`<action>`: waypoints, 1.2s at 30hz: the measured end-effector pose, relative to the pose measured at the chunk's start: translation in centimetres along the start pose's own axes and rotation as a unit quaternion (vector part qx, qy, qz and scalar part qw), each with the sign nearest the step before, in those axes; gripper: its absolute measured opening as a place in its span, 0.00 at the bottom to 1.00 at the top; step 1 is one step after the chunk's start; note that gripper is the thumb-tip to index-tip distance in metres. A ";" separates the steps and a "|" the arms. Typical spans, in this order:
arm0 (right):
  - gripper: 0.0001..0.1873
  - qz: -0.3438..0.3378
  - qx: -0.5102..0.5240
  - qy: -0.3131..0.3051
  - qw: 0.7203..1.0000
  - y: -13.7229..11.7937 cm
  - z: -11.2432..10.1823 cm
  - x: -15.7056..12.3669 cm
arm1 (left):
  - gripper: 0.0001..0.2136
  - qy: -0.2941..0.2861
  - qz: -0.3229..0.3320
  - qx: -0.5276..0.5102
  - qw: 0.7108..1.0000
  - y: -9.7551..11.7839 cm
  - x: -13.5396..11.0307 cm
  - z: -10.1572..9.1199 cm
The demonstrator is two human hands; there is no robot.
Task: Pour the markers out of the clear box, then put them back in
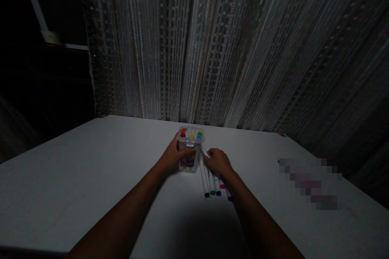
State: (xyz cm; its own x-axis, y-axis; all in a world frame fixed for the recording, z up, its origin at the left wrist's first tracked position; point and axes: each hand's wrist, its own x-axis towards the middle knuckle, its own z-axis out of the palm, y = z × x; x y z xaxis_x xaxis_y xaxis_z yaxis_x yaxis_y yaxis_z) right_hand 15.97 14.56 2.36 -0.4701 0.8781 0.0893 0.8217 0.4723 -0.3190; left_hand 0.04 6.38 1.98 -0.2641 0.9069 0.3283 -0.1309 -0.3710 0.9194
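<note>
Bare forearms (121,214) cross white worktop (75,182); left hand (173,154) grips clear marker box (191,149); right hand (217,161) curls fingers over loose markers (211,184), hold unclear.

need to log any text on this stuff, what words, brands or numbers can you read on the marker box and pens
No word, brand or number can be read.
Paper label in the clear plastic marker box: the label shows coloured print, too small and blurred to read.
White marker barrels: any print is too small to read.
Pixelated patch on the white table: blurred out, unreadable.
</note>
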 end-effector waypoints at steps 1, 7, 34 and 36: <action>0.11 -0.001 0.000 0.000 1.000 0.0 0.0 0.0 | 0.32 0.002 0.000 0.002 1.000 0.0 0.0 0.0; 0.10 0.000 0.004 -0.003 1.000 0.0 0.1 0.1 | 0.32 -0.007 -0.001 -0.011 1.000 0.0 -0.1 0.1; 0.11 -0.002 -0.013 -0.001 1.000 0.0 0.0 0.0 | 0.33 0.002 -0.009 -0.016 1.000 -0.1 0.0 0.1; 0.12 -0.003 -0.013 -0.002 1.000 0.0 0.0 0.1 | 0.33 0.004 -0.007 -0.014 1.000 -0.1 0.0 0.1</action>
State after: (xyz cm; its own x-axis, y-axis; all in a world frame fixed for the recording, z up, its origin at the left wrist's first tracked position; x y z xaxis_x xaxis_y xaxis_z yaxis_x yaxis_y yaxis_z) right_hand 15.93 14.63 2.38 -0.4763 0.8749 0.0878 0.8268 0.4796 -0.2941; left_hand 0.15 6.43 1.88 -0.2689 0.9108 0.3133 -0.1618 -0.3634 0.9175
